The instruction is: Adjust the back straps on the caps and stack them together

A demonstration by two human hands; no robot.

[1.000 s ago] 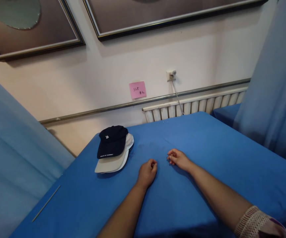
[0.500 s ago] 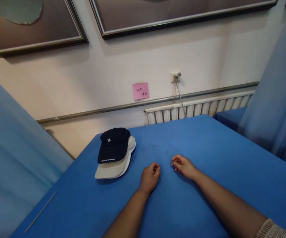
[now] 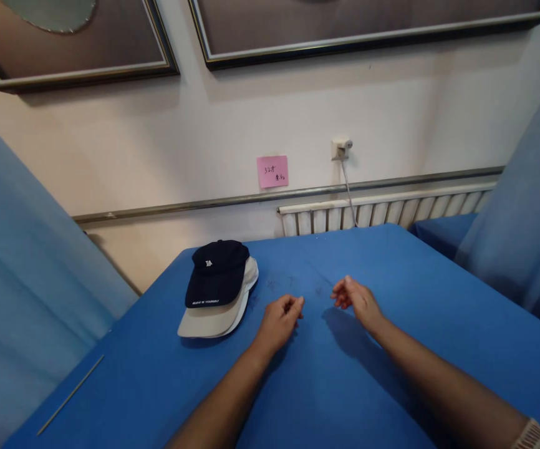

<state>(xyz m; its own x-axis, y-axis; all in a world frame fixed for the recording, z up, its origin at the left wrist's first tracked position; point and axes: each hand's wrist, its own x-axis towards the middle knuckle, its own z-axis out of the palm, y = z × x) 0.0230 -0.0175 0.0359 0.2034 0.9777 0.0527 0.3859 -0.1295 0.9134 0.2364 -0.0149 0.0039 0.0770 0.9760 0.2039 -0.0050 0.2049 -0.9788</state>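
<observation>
Just above the blue-covered table (image 3: pixel 307 399) my left hand (image 3: pixel 279 321) is loosely curled, with a gap between thumb and fingers and no object visible in it. Its fingertips are partly hidden. My right hand (image 3: pixel 361 305) hovers a little higher, fingers bent and apart, holding nothing; its shadow falls on the cover. To the left of my left hand lies a stack of caps. A navy cap (image 3: pixel 218 274) with white lettering is on top, over a beige cap (image 3: pixel 209 321) and what looks like a white one (image 3: pixel 244 305). Neither hand touches the stack.
A thin stick (image 3: pixel 71 394) lies by the table's left edge. Blue curtains (image 3: pixel 31 299) hang on both sides. Behind the table are a white radiator (image 3: pixel 382 212), a metal rail (image 3: pixel 195 204), a plugged-in cord (image 3: pixel 347 187), a pink note (image 3: pixel 272 171) and framed pictures (image 3: pixel 368 31).
Both hands have lifted off the table, the right one higher and slightly farther to the right. The view has shifted a little. The caps and stick have stayed put.
</observation>
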